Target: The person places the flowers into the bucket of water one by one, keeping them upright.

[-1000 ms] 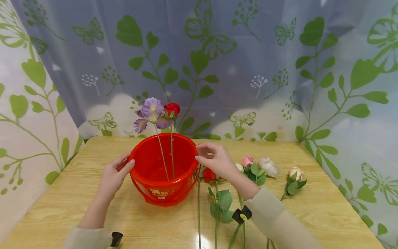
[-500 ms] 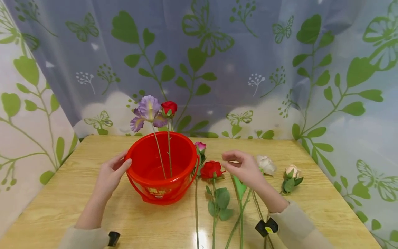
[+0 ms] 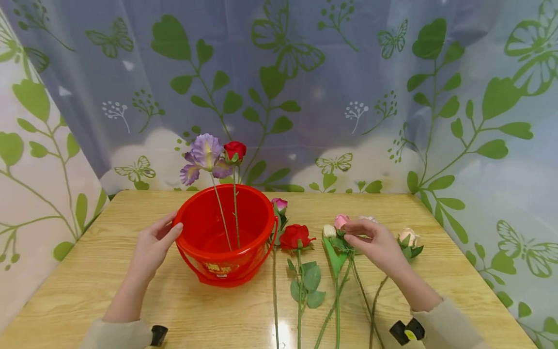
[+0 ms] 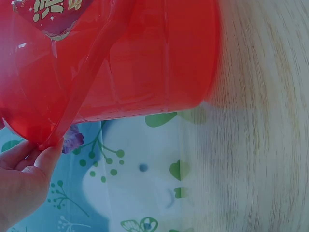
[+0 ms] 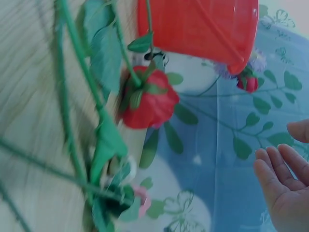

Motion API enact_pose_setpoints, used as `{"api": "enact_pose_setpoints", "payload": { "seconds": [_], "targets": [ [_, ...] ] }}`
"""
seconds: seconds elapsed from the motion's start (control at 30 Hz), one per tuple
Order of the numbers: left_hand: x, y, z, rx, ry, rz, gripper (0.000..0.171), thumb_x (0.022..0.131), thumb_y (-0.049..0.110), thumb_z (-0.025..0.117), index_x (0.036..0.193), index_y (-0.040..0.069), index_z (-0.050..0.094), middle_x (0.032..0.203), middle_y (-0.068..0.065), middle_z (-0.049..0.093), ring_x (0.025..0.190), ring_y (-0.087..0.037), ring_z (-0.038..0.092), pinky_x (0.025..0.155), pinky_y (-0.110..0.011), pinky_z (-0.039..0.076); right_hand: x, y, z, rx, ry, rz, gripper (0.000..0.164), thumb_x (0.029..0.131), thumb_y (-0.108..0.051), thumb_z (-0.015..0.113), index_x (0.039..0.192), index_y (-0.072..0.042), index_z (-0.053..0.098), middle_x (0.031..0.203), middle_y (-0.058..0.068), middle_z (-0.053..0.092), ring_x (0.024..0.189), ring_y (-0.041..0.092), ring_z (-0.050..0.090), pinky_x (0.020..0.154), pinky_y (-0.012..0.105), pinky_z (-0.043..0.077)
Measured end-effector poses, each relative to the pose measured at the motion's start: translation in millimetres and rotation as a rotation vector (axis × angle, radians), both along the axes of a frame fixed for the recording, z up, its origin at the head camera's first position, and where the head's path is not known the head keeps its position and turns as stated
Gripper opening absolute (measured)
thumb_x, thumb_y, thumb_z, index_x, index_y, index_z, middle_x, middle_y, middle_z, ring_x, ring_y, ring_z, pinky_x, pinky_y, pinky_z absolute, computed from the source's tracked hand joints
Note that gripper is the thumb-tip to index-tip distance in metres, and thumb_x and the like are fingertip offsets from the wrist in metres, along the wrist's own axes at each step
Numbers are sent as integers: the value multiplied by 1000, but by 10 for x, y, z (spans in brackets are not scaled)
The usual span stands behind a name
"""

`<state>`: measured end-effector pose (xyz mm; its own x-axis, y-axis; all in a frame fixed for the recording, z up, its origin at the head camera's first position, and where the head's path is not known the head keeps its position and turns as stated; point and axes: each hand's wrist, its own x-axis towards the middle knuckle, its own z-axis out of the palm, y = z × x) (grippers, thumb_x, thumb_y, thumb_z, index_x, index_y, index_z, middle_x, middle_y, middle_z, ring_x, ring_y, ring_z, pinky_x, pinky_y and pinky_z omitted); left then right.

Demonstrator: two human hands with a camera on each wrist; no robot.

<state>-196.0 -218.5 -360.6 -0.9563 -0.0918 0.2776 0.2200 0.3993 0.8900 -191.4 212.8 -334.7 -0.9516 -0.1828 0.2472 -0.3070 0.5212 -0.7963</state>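
Note:
My left hand (image 3: pixel 152 247) pinches the left rim of a red plastic bucket (image 3: pixel 250 261); in the left wrist view, its fingertips are where the handle (image 4: pixel 89 72) meets the rim. An artificial purple iris (image 3: pixel 206 152) and a red rose (image 3: pixel 235 151) stand in the bucket, their stems leaning inside. My right hand (image 3: pixel 379 247) hovers above the flowers on the right, fingers loosely bent and holding nothing in the right wrist view. Nearest it are a pink rose (image 3: pixel 341 221), a white bud (image 3: pixel 329 230) with a green sheath, and a partly hidden white rose (image 3: pixel 368 219).
Right of the bucket lie a magenta flower (image 3: pixel 280 203) and a full red rose (image 3: pixel 296 236), stems toward the table's front. A peach rose (image 3: pixel 409 237) is farther right. Patterned curtains (image 3: pixel 314 111) stand behind the wooden table (image 3: pixel 104 232).
My right hand has left the bucket's right rim and moved right, over the lying flowers. My left hand stays on the rim. The view has shifted slightly.

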Motion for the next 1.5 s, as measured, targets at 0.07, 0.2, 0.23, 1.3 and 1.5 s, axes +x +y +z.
{"api": "enact_pose_setpoints", "payload": {
  "seconds": [0.07, 0.2, 0.23, 1.3, 1.5],
  "targets": [
    [3, 0, -6, -2, -9, 2, 49, 89, 23, 54, 127, -6, 43, 122, -22, 48, 90, 5, 49, 73, -10, 42, 22, 74, -17, 18, -3, -19, 28, 84, -18, 62, 105, -1, 59, 102, 14, 59, 93, 23, 56, 77, 28, 48],
    [1, 1, -12, 1, -12, 8, 49, 89, 23, 54, 127, -5, 43, 122, -22, 48, 90, 5, 49, 72, -9, 42, 52, 211, -56, 27, 14, -43, 27, 83, -15, 62, 105, 1, 60, 101, 16, 60, 89, 15, 58, 75, 25, 48],
    [0, 2, -12, 1, -12, 9, 49, 89, 23, 54, 127, -5, 43, 122, -22, 48, 90, 5, 49, 72, -9, 42, 61, 243, -61, 32, 23, -48, 25, 83, -13, 62, 104, 2, 60, 100, 16, 61, 88, 12, 57, 75, 24, 48],
    [-11, -4, -15, 18, 27, -15, 46, 89, 19, 54, 126, -6, 45, 120, -23, 49, 87, 9, 49, 72, -10, 43, 93, 626, -581, 94, -231, -92, 30, 83, -11, 61, 104, 10, 57, 92, 14, 62, 83, 22, 58, 68, 28, 48],
    [-4, -4, -9, 26, 6, -18, 48, 89, 22, 54, 127, -6, 44, 122, -23, 48, 87, 9, 49, 72, -10, 43, 87, 592, -670, 72, -272, -58, 29, 81, -9, 63, 101, 12, 56, 89, 13, 62, 81, 21, 58, 69, 28, 48]
  ]
}}
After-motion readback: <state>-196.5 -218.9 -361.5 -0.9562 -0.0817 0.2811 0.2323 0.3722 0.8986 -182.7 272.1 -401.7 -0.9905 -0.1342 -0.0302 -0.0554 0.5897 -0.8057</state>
